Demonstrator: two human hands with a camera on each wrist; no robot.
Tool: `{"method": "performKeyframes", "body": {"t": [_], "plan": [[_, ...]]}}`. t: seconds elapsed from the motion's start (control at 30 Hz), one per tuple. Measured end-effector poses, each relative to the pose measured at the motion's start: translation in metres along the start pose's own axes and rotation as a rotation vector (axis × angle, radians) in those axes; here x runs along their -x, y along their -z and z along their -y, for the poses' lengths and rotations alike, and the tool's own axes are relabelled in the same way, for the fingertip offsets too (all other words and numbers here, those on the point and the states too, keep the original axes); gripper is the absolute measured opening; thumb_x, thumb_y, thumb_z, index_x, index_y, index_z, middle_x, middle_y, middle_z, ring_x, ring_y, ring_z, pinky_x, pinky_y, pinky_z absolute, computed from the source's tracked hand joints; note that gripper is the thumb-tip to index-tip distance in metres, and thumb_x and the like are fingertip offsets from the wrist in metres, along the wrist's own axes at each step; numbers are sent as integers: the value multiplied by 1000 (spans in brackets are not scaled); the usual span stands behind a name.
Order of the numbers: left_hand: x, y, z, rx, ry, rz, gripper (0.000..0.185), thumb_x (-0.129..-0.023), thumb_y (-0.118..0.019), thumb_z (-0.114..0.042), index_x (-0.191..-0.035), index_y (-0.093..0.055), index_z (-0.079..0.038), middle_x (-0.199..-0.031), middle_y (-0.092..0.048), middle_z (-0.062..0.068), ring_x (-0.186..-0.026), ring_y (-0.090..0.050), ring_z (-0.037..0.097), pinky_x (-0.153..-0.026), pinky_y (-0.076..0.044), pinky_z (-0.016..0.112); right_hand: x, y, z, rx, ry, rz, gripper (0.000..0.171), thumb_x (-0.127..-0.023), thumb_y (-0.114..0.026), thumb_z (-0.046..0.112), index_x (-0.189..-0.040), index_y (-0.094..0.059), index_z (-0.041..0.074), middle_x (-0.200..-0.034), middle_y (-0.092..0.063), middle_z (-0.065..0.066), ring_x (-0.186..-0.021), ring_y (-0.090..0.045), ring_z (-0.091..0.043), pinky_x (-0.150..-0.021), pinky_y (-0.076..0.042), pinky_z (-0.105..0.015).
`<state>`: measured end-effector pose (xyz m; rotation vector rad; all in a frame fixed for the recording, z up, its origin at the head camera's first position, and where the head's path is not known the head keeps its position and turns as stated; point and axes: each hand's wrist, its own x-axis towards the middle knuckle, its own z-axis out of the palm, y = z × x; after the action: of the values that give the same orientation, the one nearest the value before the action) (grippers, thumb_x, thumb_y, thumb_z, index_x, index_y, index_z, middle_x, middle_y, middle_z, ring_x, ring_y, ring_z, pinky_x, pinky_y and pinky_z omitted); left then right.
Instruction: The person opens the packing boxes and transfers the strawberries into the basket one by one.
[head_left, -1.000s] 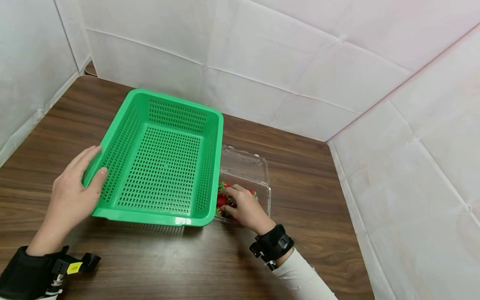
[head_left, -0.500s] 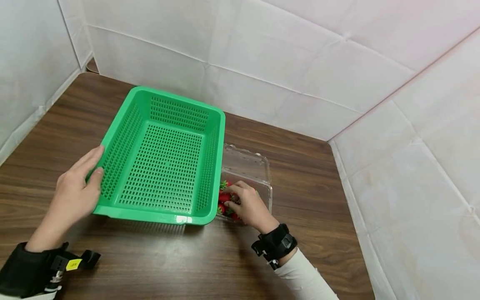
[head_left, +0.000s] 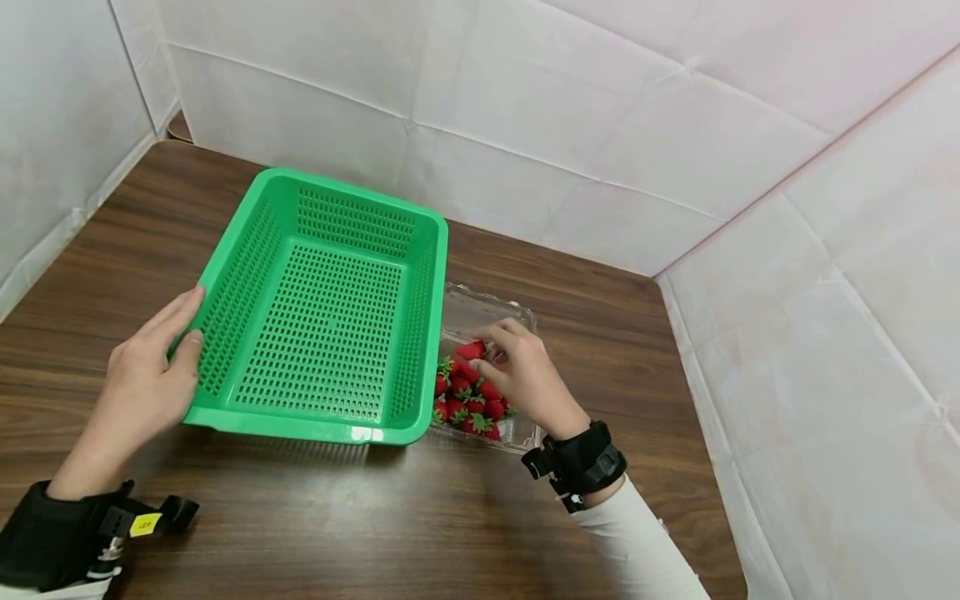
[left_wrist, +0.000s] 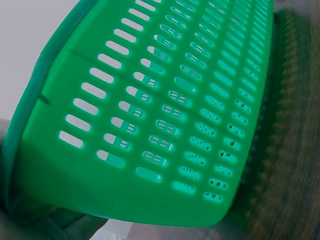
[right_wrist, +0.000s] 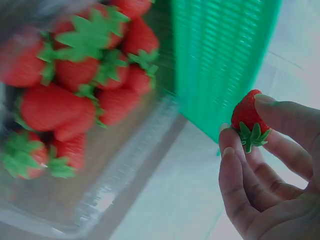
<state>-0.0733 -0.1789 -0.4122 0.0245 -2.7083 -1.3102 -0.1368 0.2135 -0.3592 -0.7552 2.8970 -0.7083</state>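
The brown wooden desk (head_left: 315, 517) is carrying everything here, walled in by white panels on three sides. Sitting on it, left of centre, is the green perforated basket (head_left: 322, 308), its long axis running from the near edge away toward the far wall, nothing lying inside it. Its near left corner seems to be riding slightly off the desk, though I cannot be sure.

Pressed against the basket's right wall is a clear plastic punnet (head_left: 491, 312), lid folded back toward the far side, with a heap of red strawberries (head_left: 468, 400) filling its near half.

The left hand (head_left: 146, 379) is gripping the basket's near left rim, fingers lying along the outside and thumb hooked over the edge; the left wrist view shows only the slotted underside of that wall.

The right hand (head_left: 525, 375) is hovering over the punnet, just right of the basket and by far the nearer of the two hands to the fruit. It is pinching a single strawberry (right_wrist: 247, 117) between thumb and fingertips (right_wrist: 232, 160), leafy cap pointing down toward the palm. That berry is hanging clear above the heap, with the basket's right wall immediately to its left, so the basket's open interior is lying just leftward and over that rim.
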Motion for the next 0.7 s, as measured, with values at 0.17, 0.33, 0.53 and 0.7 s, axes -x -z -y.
{"method": "performKeyframes", "body": {"t": [0.17,0.33,0.53,0.7], "plan": [[0,-1,-1,0,8,-3,50,-106,-30,-20,-155,-21,-18,-159,-22,18,-54,-51,24,-68,-30,32,-11,14,7,5,38,-13,30,-95,-62,14,-124,-61,8,-120,-56,-6,-93,-56,-12,-89,-51,-30],[-1,-1,0,-6,-9,-13,50,-106,-32,-19,-154,-23,-16,-158,-24,21,-43,-30,1,-59,-28,27,-21,21,17,0,74,-20,27,-94,-64,14,-121,-62,9,-123,-54,-6,-97,-56,-13,-93,-50,-27],[3,-4,0,11,-33,-31,49,-106,-32,-16,-154,-24,-13,-156,-26,25,-36,-23,12,-47,-27,27,-35,23,33,-8,108,-16,27,-93,-65,15,-119,-62,11,-119,-57,-3,-92,-56,-11,-89,-50,-26],[1,-5,-3,10,-51,-61,49,-105,-33,-15,-154,-26,-12,-156,-28,24,-35,-22,11,-45,-27,27,-53,22,43,-15,145,-10,25,-92,-66,14,-116,-63,8,-110,-61,-4,-88,-58,-12,-84,-52,-28]]}}
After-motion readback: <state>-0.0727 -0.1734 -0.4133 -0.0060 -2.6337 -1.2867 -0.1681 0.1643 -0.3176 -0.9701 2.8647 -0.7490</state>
